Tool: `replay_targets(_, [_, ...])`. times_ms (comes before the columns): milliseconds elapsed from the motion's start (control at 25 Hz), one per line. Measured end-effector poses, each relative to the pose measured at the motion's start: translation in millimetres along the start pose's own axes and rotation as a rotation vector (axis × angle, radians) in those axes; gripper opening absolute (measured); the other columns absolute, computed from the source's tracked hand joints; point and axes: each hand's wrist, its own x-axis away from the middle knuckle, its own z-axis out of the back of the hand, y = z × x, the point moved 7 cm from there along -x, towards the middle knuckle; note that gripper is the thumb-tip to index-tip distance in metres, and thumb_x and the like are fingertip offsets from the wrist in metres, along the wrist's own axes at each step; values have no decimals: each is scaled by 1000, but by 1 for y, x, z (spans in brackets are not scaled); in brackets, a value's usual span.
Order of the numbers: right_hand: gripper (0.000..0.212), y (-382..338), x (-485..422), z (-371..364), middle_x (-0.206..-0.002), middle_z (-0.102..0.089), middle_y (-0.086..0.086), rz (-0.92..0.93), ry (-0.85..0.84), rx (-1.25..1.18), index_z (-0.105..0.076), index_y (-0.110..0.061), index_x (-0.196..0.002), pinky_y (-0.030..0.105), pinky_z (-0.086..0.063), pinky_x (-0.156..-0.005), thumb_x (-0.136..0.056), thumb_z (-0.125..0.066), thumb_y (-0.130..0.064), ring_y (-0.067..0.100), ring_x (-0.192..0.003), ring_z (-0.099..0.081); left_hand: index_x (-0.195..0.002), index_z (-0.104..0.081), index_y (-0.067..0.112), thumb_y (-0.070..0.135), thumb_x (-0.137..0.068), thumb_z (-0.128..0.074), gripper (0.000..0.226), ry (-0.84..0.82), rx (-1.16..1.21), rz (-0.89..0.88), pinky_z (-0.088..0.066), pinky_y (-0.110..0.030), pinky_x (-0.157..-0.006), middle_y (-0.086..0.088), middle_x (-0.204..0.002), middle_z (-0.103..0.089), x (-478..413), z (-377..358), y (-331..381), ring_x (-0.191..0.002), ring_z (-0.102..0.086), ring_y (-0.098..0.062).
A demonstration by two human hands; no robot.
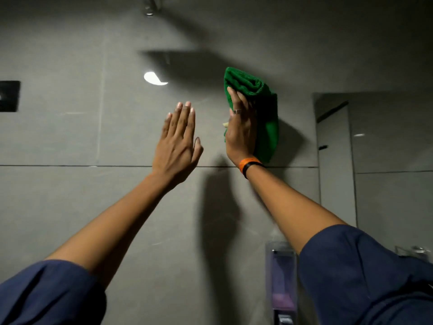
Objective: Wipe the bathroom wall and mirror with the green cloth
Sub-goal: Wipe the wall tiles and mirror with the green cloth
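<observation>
Grey matte tiled wall, right hand pressing bunched plush green cloth flat, left hand raised, fingers straight, holding nothing

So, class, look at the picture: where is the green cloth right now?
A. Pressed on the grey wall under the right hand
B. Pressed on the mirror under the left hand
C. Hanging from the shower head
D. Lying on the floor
A: the right hand presses the green cloth flat on the grey wall, left of the mirror, while the left hand is bare.
</observation>
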Motion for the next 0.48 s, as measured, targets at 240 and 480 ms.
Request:
replay_targets(240, [53, -56, 46, -19, -148, -56, 14, -25, -62, 188, -48, -11, -150, 48, -40, -116, -97, -51, -2, 35, -136, -53, -160, -8, 2, 35, -101, -28, 70, -71, -31, -11, -9, -47, -130, -18, -171, -8, 44, 19, -54, -159, -4, -31])
replay_targets(480, [51, -93, 152, -11, -151, -54, 15, -166, -151, 209, -49, -9, -149, 43, -36, -117, -99, -49, -3, 35, -138, -52, -160, -12, 1, 30, -102, -27, 67, -173, 82, -12, -12, -48, -129, -18, -170, -13, 148, 13, -52, -158, -8, -31])
